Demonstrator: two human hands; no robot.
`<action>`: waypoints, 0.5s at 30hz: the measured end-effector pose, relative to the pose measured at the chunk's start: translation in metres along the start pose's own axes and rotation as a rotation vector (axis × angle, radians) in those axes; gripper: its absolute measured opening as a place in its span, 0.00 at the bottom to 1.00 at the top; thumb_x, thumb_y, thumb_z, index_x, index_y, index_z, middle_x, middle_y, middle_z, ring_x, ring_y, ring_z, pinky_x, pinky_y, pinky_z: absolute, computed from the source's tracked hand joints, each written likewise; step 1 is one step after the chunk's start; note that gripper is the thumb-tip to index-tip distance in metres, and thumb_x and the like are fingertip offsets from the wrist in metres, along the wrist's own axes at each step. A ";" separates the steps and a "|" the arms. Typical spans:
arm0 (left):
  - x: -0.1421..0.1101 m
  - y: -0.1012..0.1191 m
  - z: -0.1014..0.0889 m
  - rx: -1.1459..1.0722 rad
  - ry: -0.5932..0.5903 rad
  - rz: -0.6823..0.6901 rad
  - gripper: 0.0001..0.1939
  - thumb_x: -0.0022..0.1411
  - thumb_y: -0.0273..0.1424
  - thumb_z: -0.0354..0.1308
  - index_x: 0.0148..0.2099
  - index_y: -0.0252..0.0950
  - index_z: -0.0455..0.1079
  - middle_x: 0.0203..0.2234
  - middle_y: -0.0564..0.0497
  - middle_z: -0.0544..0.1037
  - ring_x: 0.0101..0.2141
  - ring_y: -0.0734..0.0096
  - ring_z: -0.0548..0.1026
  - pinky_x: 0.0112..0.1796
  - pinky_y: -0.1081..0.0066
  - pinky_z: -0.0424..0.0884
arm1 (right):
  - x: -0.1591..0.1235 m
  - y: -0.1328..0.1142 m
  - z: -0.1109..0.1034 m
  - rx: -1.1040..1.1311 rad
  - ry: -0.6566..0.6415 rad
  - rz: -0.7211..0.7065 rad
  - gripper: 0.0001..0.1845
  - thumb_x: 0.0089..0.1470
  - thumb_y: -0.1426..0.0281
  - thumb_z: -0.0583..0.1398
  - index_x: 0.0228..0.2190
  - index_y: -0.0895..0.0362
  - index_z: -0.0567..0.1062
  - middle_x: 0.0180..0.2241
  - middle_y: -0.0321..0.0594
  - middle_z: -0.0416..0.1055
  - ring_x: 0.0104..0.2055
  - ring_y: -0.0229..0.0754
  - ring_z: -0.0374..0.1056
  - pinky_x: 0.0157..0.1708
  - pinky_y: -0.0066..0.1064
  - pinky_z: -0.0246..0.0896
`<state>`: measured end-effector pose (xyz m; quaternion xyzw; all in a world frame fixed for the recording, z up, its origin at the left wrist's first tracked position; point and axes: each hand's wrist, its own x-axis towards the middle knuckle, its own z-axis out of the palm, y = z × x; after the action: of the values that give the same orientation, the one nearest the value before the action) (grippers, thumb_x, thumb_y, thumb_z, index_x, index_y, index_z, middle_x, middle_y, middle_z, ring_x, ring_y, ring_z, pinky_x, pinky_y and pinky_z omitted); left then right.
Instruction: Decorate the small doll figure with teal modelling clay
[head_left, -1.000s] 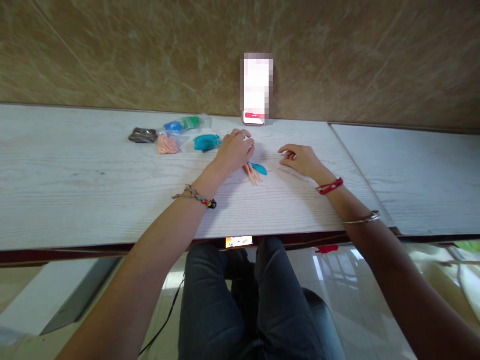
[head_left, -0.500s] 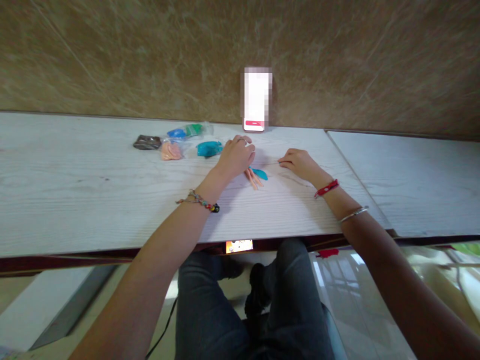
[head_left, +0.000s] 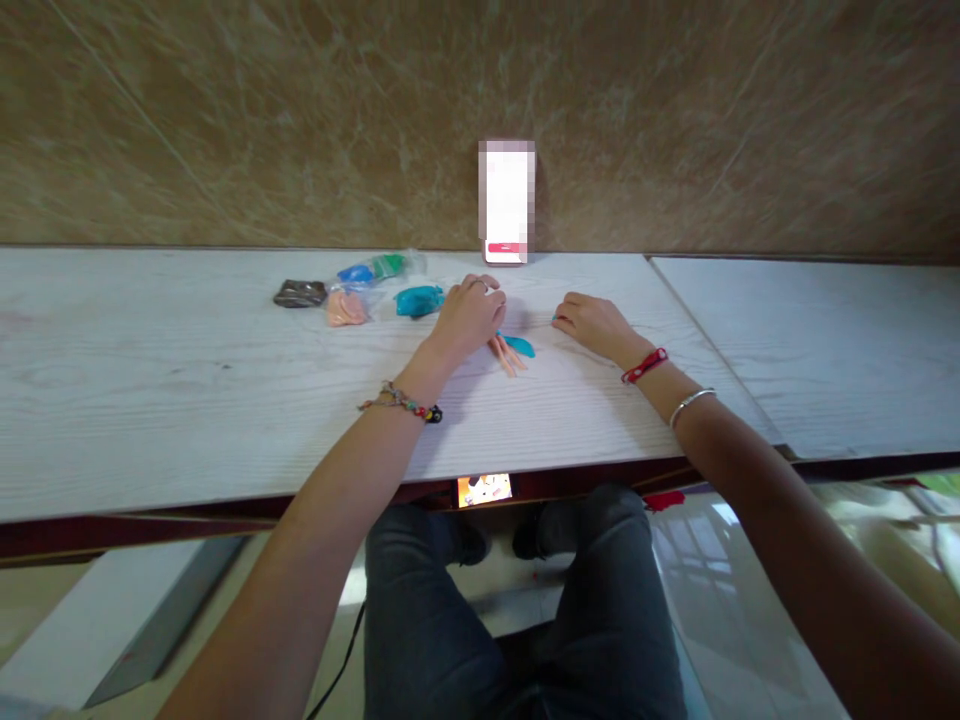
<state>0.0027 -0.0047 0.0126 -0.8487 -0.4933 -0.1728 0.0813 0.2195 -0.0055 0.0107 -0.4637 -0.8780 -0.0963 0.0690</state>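
My left hand (head_left: 471,312) is closed, its fingers curled over a modelling clay piece whose upper part they hide. Thin peach clay strands (head_left: 508,358) poke out below the palm, and a flat teal clay leaf shape (head_left: 519,346) lies beside them. To the right, apart from these, my right hand (head_left: 591,322) has its fingers pinched together low over the table. A speck of teal clay (head_left: 555,318) shows at those fingertips; most of it is hidden. Just left of my left hand sits a wrapped lump of teal clay (head_left: 418,300).
Bags of green clay (head_left: 388,266), blue clay (head_left: 355,274), peach clay (head_left: 346,308) and dark clay (head_left: 300,293) lie at the left on the white table (head_left: 150,400). A phone (head_left: 508,200) leans on the marbled wall. Another lit screen (head_left: 484,489) is below the table's front edge.
The view has shifted slightly. My right hand has turned a little, with its fingers still pinched together. My left hand stays over the clay piece. The legs below have moved apart.
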 end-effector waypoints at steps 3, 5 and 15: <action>0.000 -0.004 0.002 -0.006 0.011 -0.010 0.15 0.63 0.28 0.44 0.41 0.31 0.73 0.46 0.42 0.72 0.48 0.62 0.65 0.45 0.64 0.64 | 0.000 -0.004 0.002 0.068 0.066 -0.023 0.11 0.54 0.73 0.54 0.30 0.64 0.75 0.37 0.50 0.71 0.37 0.42 0.65 0.34 0.30 0.56; 0.000 -0.005 0.002 -0.004 0.008 -0.008 0.15 0.64 0.28 0.44 0.41 0.31 0.73 0.45 0.42 0.72 0.47 0.63 0.65 0.45 0.64 0.64 | 0.000 -0.005 0.004 0.164 0.082 0.003 0.07 0.51 0.74 0.57 0.29 0.63 0.75 0.32 0.46 0.72 0.34 0.41 0.66 0.33 0.29 0.56; 0.003 -0.005 0.004 0.029 0.009 0.026 0.15 0.64 0.29 0.44 0.38 0.32 0.73 0.43 0.42 0.73 0.46 0.62 0.66 0.41 0.64 0.66 | 0.005 -0.011 0.016 0.368 0.126 -0.017 0.10 0.54 0.75 0.56 0.33 0.61 0.79 0.35 0.44 0.77 0.39 0.42 0.70 0.41 0.31 0.61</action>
<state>0.0011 0.0014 0.0103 -0.8528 -0.4844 -0.1684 0.0982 0.2071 -0.0042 -0.0051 -0.4288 -0.8788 0.0363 0.2064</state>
